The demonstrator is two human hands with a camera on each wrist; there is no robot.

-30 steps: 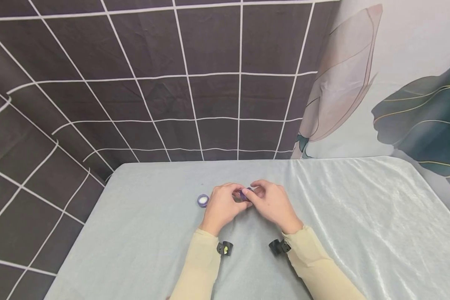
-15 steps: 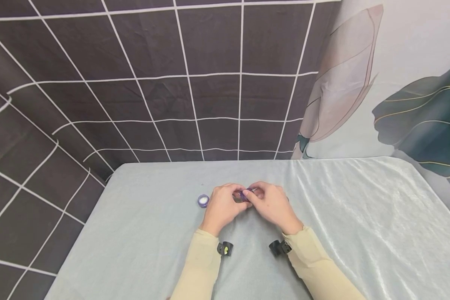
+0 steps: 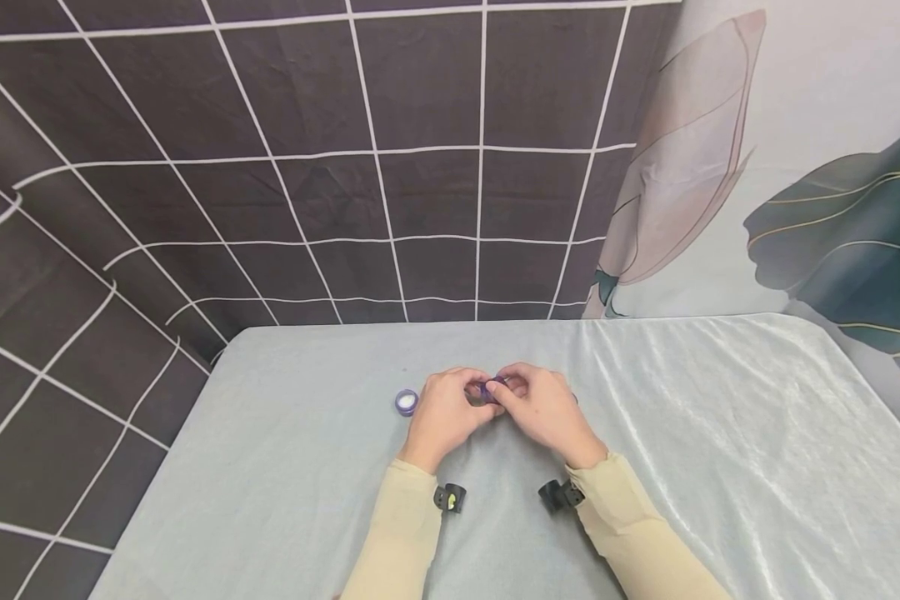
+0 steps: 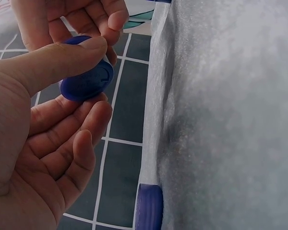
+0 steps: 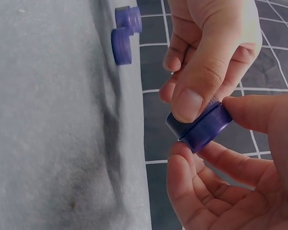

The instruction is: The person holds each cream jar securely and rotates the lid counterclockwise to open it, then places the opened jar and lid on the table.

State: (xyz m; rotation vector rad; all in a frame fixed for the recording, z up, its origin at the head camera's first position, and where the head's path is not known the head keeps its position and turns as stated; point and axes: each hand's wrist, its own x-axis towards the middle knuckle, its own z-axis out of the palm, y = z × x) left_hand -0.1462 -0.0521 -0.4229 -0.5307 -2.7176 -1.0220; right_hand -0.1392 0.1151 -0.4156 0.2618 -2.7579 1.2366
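Both hands meet over the middle of the table around a small round purple jar (image 5: 206, 128), which looks blue in the left wrist view. A thin seam runs round its side in the right wrist view, like a lid on a base. My left hand (image 3: 444, 412) pinches it, its thumb flat on one face and fingertips behind. My right hand (image 3: 546, 408) pinches the rim between thumb and fingers. Left of the hands stands another purple round piece (image 3: 406, 402) with a white inside. Fingers hide much of the held jar in the head view.
Two purple round pieces, one behind (image 5: 127, 18) and one nearer (image 5: 122, 46), stand close together in the right wrist view. Another purple edge (image 4: 162, 1) shows at the top of the left wrist view. Grey-blue cloth (image 3: 270, 467) covers the table; a dark gridded curtain (image 3: 420, 192) hangs behind.
The right fingers have shifted slightly closer round the jar since the first frame. Otherwise both hands and the purple piece at the left stay in place.
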